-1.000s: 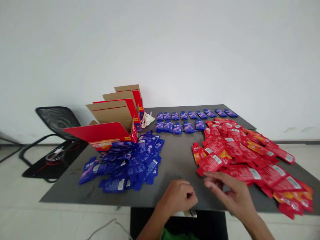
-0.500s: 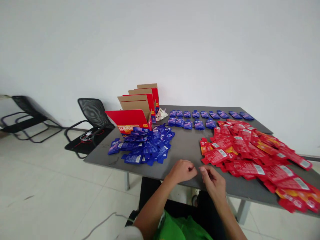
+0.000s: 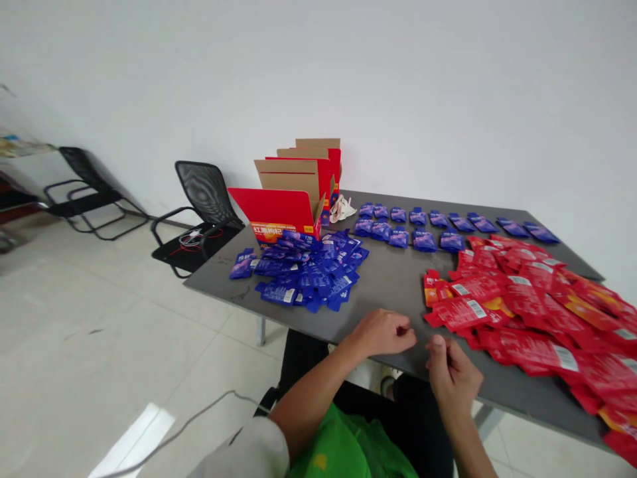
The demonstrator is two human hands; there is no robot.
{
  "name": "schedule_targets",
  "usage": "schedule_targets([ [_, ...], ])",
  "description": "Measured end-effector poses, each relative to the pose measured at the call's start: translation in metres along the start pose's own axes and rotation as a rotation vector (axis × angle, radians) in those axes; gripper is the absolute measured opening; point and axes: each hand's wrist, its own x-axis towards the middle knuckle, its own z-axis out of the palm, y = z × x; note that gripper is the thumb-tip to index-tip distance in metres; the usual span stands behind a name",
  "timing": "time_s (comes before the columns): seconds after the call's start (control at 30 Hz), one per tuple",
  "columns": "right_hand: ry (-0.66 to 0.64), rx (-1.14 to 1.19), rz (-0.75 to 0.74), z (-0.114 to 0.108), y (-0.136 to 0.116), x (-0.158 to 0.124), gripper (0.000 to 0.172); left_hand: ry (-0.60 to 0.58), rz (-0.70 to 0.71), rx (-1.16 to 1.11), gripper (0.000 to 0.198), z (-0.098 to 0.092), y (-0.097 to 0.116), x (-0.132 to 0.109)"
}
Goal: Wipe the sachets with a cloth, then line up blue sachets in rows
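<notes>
Over the front edge of the grey table (image 3: pixel 398 282), my left hand (image 3: pixel 385 332) is loosely curled into a fist, and nothing shows in it. Beside it, a little apart, my right hand (image 3: pixel 452 372) is also curled, thumb on top, with no object visible. A heap of blue pouches (image 3: pixel 311 272) lies beyond my left hand to the left. The big pile of red pouches (image 3: pixel 522 299), some with orange parts, is closest to my right hand and does not touch it. Farther back, several blue pouches (image 3: pixel 424 240) lie in two rows.
Several open red cardboard boxes (image 3: pixel 283 209) stand in a line at the table's back left, flaps raised. A crumpled whitish cloth (image 3: pixel 342 209) lies beside them. A black chair (image 3: pixel 204 192) with a coiled cable is left of the table, and another chair (image 3: pixel 87 182) stands farther off.
The view has turned left and slightly down, so the table appears farther right. My hands stay curled near the front edge, slightly farther apart. The pouches and boxes have not moved.
</notes>
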Motion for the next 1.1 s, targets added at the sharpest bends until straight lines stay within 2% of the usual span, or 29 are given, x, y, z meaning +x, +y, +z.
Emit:
schedule_targets([
  [0.17,-0.066,0.081,0.11,-0.001,-0.006,0.008,0.051,0.029,0.128,0.014,0.028,0.004,-0.003,-0.008],
  [0.3,-0.177,0.132,0.124,0.009,-0.025,0.045,0.047,-0.027,0.17,-0.001,0.031,-0.003,-0.006,-0.023],
  [0.37,-0.226,0.144,0.071,0.025,-0.035,0.075,0.048,-0.071,0.147,-0.005,0.032,-0.011,-0.008,-0.031],
  [0.47,-0.317,0.122,-0.016,0.063,-0.042,0.125,0.06,-0.102,0.096,0.006,0.031,-0.023,-0.011,-0.039],
  [0.63,-0.515,-0.082,-0.162,0.133,-0.042,0.191,0.047,-0.096,0.056,-0.028,0.032,-0.024,-0.016,-0.043],
  [0.73,-0.555,-0.142,-0.19,0.166,-0.047,0.21,0.046,-0.085,0.067,-0.075,0.031,-0.019,-0.02,-0.042],
  [0.87,-0.576,-0.235,-0.213,0.199,-0.059,0.225,0.056,-0.074,0.086,-0.194,0.034,-0.016,-0.026,-0.044],
  [0.97,-0.592,-0.323,-0.243,0.215,-0.067,0.235,0.059,-0.067,0.101,-0.33,0.037,-0.016,-0.031,-0.044],
  [1.1,-0.629,-0.407,-0.274,0.224,-0.072,0.244,0.06,-0.038,0.118,-0.493,0.032,-0.015,-0.035,-0.044],
])
